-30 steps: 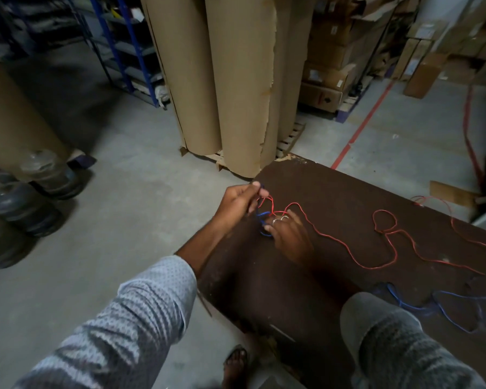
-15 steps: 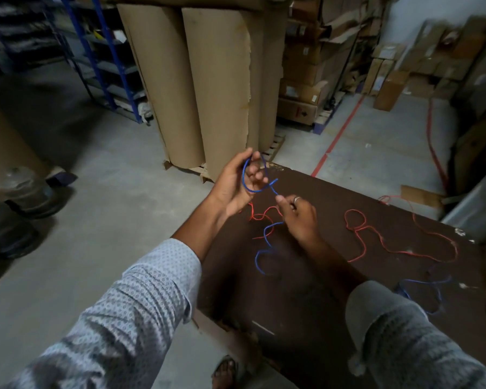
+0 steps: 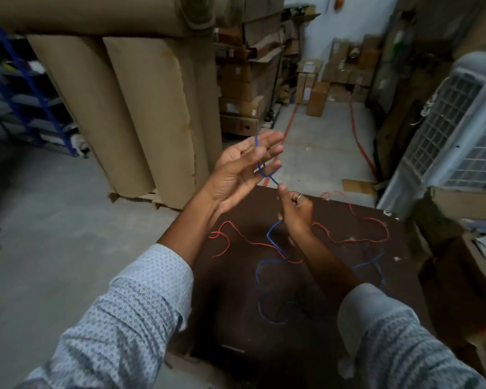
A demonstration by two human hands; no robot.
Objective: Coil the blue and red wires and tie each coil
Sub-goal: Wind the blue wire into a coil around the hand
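Note:
My left hand is raised above the far edge of the dark brown table, fingers spread, with the blue wire looped around them. My right hand, wearing a ring, pinches the same blue wire just below the left hand's fingers. From there the blue wire drops to the table and trails in loose curves toward me and to the right. The red wire lies slack across the table from left to right, crossing under the blue one.
Tall brown cardboard rolls stand beyond the table on the left. Stacked cartons fill the back. A white grilled appliance stands at the right. Blue shelving is far left. Grey concrete floor lies to the left.
Both hands have risen off the table with the blue wire. My left hand's fingers have spread with the loop around them. The view has tilted upward.

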